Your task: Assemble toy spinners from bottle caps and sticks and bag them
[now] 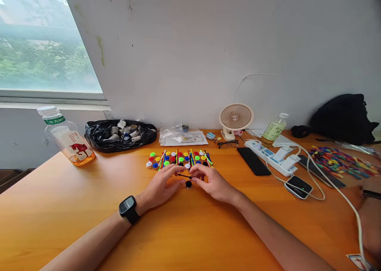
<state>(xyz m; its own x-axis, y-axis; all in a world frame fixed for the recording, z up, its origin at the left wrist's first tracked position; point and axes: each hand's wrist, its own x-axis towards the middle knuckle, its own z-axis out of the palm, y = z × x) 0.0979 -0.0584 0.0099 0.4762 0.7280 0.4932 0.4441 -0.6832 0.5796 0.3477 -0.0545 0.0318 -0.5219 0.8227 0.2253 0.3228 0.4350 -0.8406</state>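
Note:
A thin black stick [184, 176], thicker at its ends, lies across the gap between my hands. My right hand [214, 182] pinches its right end between thumb and fingers. My left hand [164, 184], with a black watch on the wrist, is curved with thumb and fingers apart around the stick's left end; I cannot make out whether it touches. Just below the stick stands a small clear pot with a black top [188, 184]. Beyond my hands, rows of small pots with coloured tops [168, 158] stand between groups of coloured sticks [192, 156], partly hidden by my fingers.
Behind are a black plastic bag [101, 142], clear packaging [181, 138], glasses [228, 144] and a fan [236, 118]. Bottles [70, 138] [273, 132] stand either side. Rightward lie a phone [253, 161], power strip [269, 156], cables, coloured pieces [339, 161] and another person's arm [370, 219].

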